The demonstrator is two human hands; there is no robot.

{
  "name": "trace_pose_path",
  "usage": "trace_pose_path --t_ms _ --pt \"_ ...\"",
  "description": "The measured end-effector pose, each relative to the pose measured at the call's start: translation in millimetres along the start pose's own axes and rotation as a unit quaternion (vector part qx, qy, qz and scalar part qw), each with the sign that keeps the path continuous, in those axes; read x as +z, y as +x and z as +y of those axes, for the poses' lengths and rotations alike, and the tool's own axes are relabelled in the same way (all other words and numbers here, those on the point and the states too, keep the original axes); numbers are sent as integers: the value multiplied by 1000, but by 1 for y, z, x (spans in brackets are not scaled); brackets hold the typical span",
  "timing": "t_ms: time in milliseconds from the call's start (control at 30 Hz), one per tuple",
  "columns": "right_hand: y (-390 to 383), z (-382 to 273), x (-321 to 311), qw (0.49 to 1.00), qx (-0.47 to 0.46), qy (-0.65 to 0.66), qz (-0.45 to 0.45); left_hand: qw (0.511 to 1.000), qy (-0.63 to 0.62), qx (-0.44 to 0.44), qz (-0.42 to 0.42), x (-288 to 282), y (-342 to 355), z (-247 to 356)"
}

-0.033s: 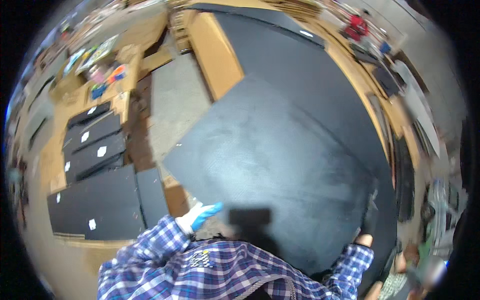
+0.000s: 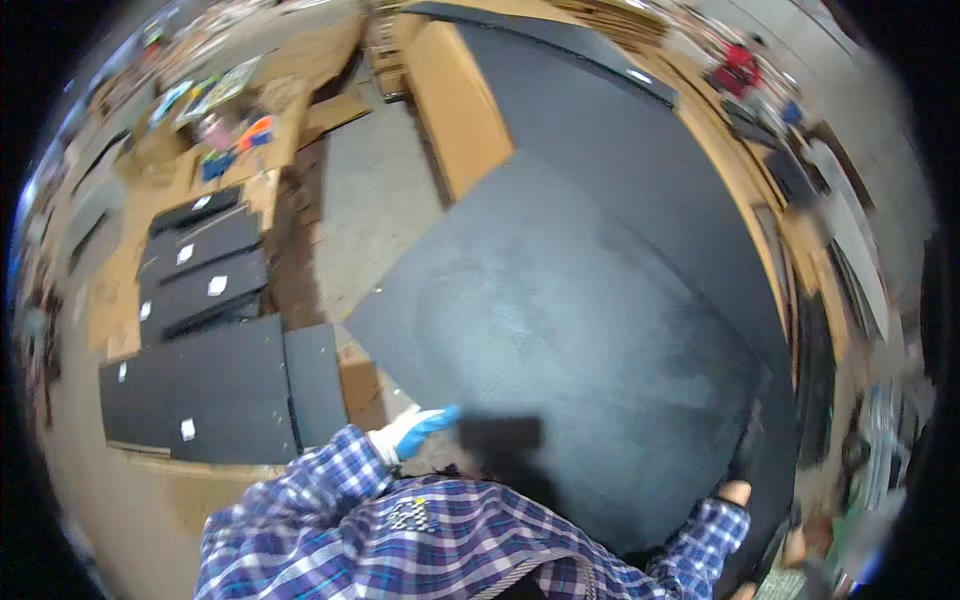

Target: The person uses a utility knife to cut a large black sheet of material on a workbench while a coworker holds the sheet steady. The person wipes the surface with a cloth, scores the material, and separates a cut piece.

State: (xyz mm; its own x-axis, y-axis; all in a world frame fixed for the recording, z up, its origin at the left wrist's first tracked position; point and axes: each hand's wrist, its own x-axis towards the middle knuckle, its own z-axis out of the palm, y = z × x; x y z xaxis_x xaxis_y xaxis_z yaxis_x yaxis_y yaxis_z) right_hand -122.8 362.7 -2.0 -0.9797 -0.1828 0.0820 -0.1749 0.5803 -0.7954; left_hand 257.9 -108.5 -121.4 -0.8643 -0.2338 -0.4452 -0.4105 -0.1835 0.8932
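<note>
**A broad dark panel [image 2: 560, 290] lies turned at an angle in front of me**

The panel fills the middle of my view, one corner pointing off to my left and another away from me, overlapping a second dark sheet [image 2: 620, 140] behind it. A dark shadow [image 2: 500, 440] falls across its near part, and its surface looks smudged with paler patches.

My left hand [image 2: 415, 432], in a blue and white glove, is at the panel's near left edge with its fingers stretched out and held together. I can't tell whether it is gripping the edge or only resting there. My right hand [image 2: 737, 492] is at the panel's near right side. Just a bit of skin past the cuff shows clearly; the fingers are lost against the dark surface, so I can't tell if they are closed on anything. Both arms are in the sleeves of my checked shirt [image 2: 480, 525].

To my left, well apart from the panel, stacked dark boards [image 2: 215, 385] carry small white labels [image 2: 187, 429]. Beyond them sits a bright orange item [image 2: 257, 132], too blurred to name. A tan cardboard piece [image 2: 462, 110] stands near the far corner, beside pale floor [image 2: 375, 190]. Far to the upper right is a person in red [image 2: 738, 68].
</note>
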Motion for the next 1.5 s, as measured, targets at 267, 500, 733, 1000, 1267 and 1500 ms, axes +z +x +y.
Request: trace_pose_path --t_ms 267,500,733,1000,1267,1500 --pt "18 -51 -64 951 -200 -229 47 975 -221 -12 24 86 -12 -16" --pt "10 -110 19 978 -114 -174 6 913 -405 -40 16 34 -74 -46" --pt "30 -213 200 914 -359 -102 -157 804 -574 0 155 -19 -170 -92" --pt "-74 -349 437 845 -497 -104 -166 670 -646 142 337 -122 -253 -160" --pt "-169 -359 634 799 -549 -169 -176 846 -260 -124 448 -173 -242 -154" --pt "-236 -374 705 838 -225 65 -492 795 -423 -80 427 -222 -263 -175"
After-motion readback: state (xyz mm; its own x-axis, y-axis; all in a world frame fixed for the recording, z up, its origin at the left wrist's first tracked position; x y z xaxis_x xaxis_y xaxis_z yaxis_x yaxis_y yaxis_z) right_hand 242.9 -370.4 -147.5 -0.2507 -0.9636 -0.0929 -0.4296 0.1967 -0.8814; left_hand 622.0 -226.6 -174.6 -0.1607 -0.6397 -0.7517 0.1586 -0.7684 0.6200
